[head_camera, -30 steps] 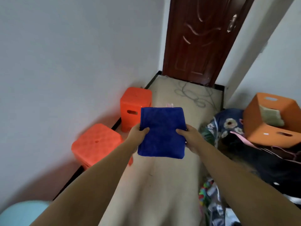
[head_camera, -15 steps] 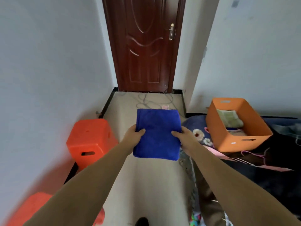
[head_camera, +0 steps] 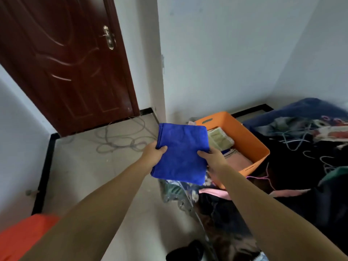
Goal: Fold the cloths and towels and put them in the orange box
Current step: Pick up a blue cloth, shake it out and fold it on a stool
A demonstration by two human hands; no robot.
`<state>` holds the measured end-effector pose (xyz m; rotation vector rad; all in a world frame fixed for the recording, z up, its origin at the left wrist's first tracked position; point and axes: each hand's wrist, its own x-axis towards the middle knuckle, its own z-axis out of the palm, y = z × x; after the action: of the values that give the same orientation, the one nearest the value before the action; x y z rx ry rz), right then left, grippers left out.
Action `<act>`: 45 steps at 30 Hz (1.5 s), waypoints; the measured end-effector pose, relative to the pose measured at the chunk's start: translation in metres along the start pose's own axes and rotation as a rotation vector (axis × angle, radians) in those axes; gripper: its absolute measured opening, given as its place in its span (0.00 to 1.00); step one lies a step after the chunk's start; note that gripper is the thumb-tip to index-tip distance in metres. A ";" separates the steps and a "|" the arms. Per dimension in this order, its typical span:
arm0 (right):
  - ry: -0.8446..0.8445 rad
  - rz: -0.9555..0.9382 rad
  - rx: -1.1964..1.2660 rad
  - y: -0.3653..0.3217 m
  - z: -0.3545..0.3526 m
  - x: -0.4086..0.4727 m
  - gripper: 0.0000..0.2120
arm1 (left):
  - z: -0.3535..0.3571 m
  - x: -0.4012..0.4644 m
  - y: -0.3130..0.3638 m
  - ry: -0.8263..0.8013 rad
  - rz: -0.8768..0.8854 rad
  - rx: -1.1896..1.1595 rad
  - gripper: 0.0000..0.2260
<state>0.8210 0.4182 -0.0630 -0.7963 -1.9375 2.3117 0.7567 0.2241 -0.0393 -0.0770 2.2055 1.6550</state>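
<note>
Folded blue towel (head_camera: 181, 153) held flat, just left of orange box (head_camera: 250, 140); left hand (head_camera: 153, 154) and right hand (head_camera: 213, 157) pinch its side edges, thumbs on top.

We see two bare forearms running from the bottom edge of the frame up toward the centre, with no sleeves, watch, bracelet or rings showing on them. The left hand (head_camera: 153, 154) and the right hand (head_camera: 212, 157) are ungloved. We can make out a thumb on top of each hand; the other fingers are hidden. At the bottom centre we see a dark, blurred shape, too unclear to name.
</note>
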 end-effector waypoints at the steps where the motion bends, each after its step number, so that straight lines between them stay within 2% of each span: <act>1: 0.024 0.006 -0.002 -0.006 -0.009 0.016 0.16 | 0.011 0.019 0.007 -0.009 0.006 0.013 0.12; 4: 0.067 0.021 0.009 -0.027 -0.038 0.067 0.16 | 0.049 0.073 0.036 -0.043 0.018 0.060 0.11; 12: 0.280 0.077 0.078 -0.069 -0.119 0.155 0.13 | 0.151 0.195 0.095 -0.278 0.030 0.151 0.09; 15: 0.382 0.136 0.106 -0.062 -0.145 0.169 0.13 | 0.192 0.226 0.101 -0.392 0.031 0.216 0.13; 20: 0.567 0.285 0.148 -0.034 -0.181 0.186 0.11 | 0.257 0.269 0.088 -0.619 -0.024 0.358 0.14; 23: 0.725 0.385 0.184 -0.006 -0.191 0.198 0.12 | 0.294 0.298 0.071 -0.795 -0.116 0.434 0.09; 30: 0.972 0.617 0.014 0.039 -0.187 0.218 0.05 | 0.349 0.332 0.027 -0.986 -0.216 0.625 0.13; 33: 1.042 0.717 -0.041 0.062 -0.186 0.228 0.11 | 0.363 0.333 0.001 -1.019 -0.272 0.695 0.16; 39: 1.031 0.915 -0.018 0.099 -0.179 0.259 0.22 | 0.380 0.346 -0.052 -0.976 -0.292 0.799 0.19; 40: 0.931 1.010 -0.129 0.094 -0.177 0.262 0.26 | 0.383 0.352 -0.059 -0.973 -0.301 0.803 0.22; 41: 0.712 1.074 -0.472 0.107 -0.175 0.266 0.30 | 0.386 0.358 -0.071 -0.964 -0.308 0.804 0.23; 42: 0.636 1.159 -0.548 0.112 -0.174 0.270 0.32 | 0.388 0.365 -0.084 -0.965 -0.324 0.801 0.24; 43: 0.722 1.125 -0.470 0.119 -0.173 0.272 0.33 | 0.389 0.370 -0.093 -0.959 -0.329 0.790 0.24; 44: 0.740 1.100 -0.391 0.126 -0.174 0.273 0.34 | 0.388 0.372 -0.097 -0.955 -0.344 0.783 0.24; 45: 0.750 1.094 -0.457 0.129 -0.174 0.273 0.34 | 0.389 0.372 -0.101 -0.943 -0.352 0.763 0.24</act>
<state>0.6910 0.6386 -0.2993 -2.7778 -1.8060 1.2806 0.5432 0.6241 -0.3452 0.4075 1.7460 0.4075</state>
